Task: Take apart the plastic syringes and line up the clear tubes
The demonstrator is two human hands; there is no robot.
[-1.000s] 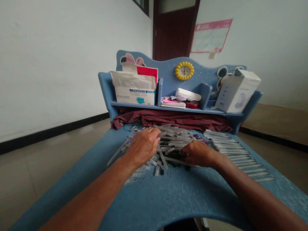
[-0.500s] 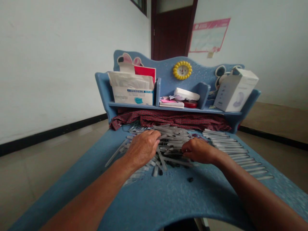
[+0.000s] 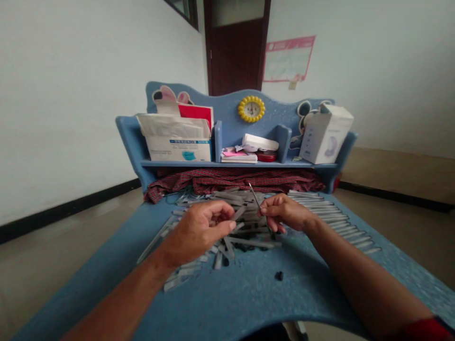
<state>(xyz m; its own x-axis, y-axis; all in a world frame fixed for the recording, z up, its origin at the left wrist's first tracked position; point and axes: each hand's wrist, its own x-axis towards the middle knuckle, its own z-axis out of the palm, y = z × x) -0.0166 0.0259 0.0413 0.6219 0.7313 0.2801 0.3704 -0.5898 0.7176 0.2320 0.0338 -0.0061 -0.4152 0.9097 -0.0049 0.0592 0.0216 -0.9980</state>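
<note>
Above the pile, my right hand pinches a thin dark pen refill, its pointed tip up and leaning left. Curled fingers and thumb of my left hand close around a short translucent pen barrel, partly hidden by the fingers. Beneath and between both hands lies a heap of frosted pen barrels mixed with small dark pieces. Shorter clear pieces lie under my left wrist. To the right of my right hand is a slanted row of pens, laid side by side.
A small black piece lies alone on the blue desk. Checked cloth is bunched below the shelf. On the shelf stand a mask box, papers, a red round tin and a white box.
Both hands have lifted from the heap. The refill now shows upright in my right hand, and my left hand has turned to show its thumb and a barrel. The view has shifted right.
</note>
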